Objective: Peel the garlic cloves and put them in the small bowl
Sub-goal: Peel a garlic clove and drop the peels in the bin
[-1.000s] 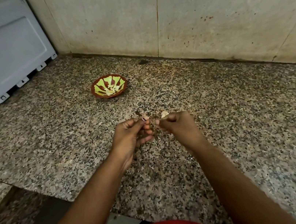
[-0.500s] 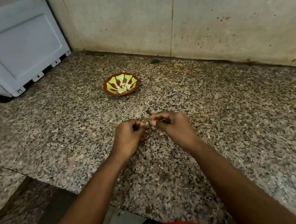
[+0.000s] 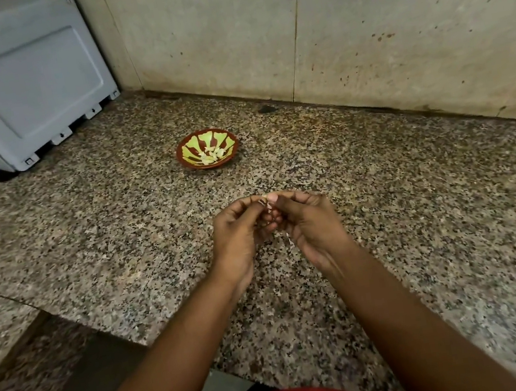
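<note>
Both hands, left (image 3: 239,235) and right (image 3: 311,224), pinch one garlic clove (image 3: 267,201); one bowl (image 3: 207,149) beyond

A red-brown small bowl (image 3: 207,149) with green petal stripes sits on the speckled grey-brown granite counter (image 3: 418,204).

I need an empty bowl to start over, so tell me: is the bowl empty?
No: the bowl already holds several pale peeled cloves near its middle.

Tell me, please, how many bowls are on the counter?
1: the small bowl sits on the granite counter beyond both hands, near the wall, with peeled garlic pieces inside. None seems hidden.
</note>
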